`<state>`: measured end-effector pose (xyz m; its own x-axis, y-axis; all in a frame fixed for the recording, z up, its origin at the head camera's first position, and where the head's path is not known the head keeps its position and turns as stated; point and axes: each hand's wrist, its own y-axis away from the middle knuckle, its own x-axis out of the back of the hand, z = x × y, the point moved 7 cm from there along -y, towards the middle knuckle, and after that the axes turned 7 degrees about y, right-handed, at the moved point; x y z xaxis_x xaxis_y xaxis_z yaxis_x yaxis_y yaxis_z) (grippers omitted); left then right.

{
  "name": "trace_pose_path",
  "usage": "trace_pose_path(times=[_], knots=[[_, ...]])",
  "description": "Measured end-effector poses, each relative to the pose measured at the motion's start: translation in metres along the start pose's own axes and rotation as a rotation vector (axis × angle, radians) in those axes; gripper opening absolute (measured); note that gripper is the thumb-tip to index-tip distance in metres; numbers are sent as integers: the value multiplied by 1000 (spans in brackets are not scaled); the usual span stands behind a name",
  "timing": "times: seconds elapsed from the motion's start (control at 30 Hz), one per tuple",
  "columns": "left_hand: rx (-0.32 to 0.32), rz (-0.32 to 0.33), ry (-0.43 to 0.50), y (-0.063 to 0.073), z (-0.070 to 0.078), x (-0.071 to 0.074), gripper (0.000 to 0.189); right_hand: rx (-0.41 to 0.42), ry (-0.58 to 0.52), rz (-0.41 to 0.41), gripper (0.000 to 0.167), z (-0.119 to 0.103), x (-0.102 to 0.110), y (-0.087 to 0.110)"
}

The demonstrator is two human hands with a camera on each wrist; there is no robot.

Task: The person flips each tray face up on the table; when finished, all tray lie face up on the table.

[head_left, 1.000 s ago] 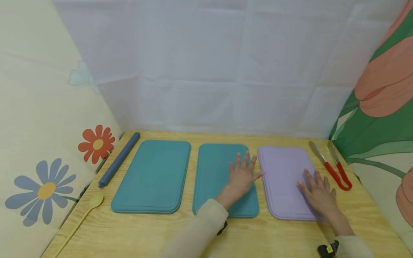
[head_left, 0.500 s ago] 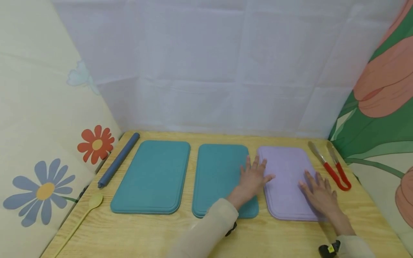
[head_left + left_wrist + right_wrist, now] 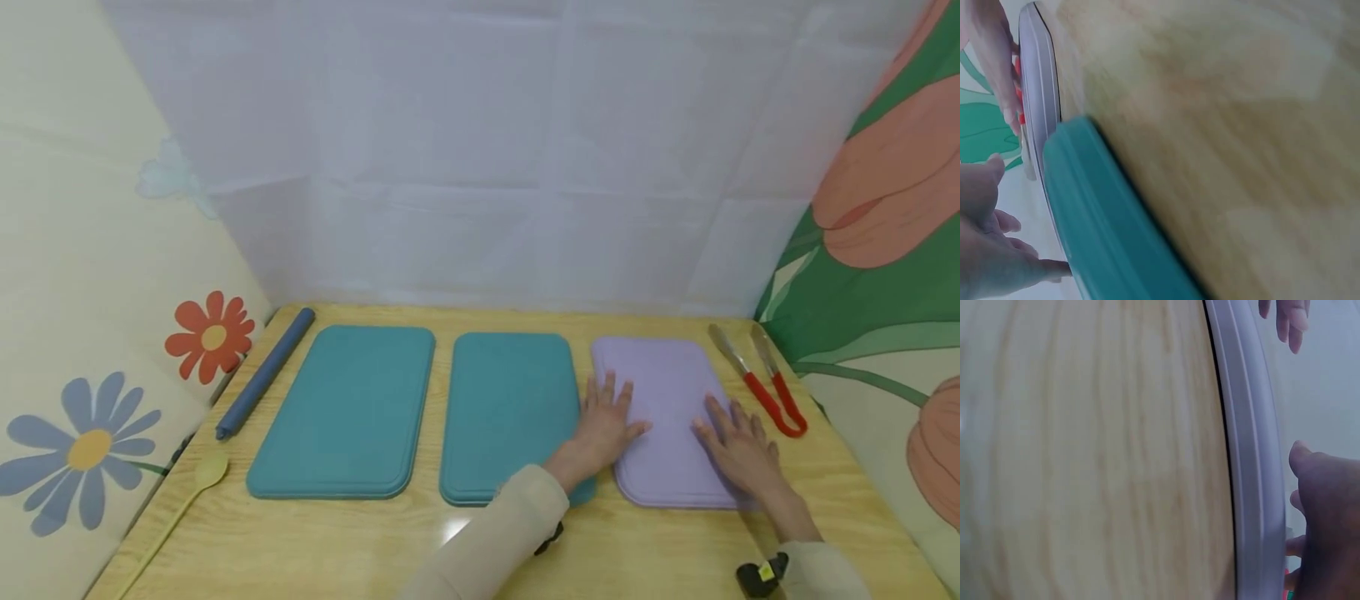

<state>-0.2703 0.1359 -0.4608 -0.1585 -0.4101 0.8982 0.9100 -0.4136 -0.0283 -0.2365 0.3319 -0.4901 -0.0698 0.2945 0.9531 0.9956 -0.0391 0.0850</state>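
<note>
The left hand point(image 3: 602, 429), fingers spread and gripping nothing, has shifted from the middle teal board point(image 3: 510, 408) toward the lilac board point(image 3: 667, 400) lying right of it; the right hand point(image 3: 742, 454), also loose, spans its right edge, so both flank it. Contact is unclear.

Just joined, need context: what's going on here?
A person's right hand is over the right side of a lilac board. The left hand spans its left edge and the middle teal board. Neither hand grips anything; whether the left touches either board is unclear. Further left lie another teal board, a blue rod and a yellow spoon; red-handled tongs lie at the right.
</note>
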Motion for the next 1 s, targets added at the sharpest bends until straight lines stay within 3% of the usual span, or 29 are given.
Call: trace_pose_path(times=[0.5,0.77,1.0], knots=[[51,-76,64,-2,0,-12,78,15,-28,1,76,3,-2,-3],[62,-87,82,-11,-2,-13,82,11,-29,3,83,3,0,-5],[56,-89,101,-10,1,-12,79,12,0,13,84,-2,4,-6]])
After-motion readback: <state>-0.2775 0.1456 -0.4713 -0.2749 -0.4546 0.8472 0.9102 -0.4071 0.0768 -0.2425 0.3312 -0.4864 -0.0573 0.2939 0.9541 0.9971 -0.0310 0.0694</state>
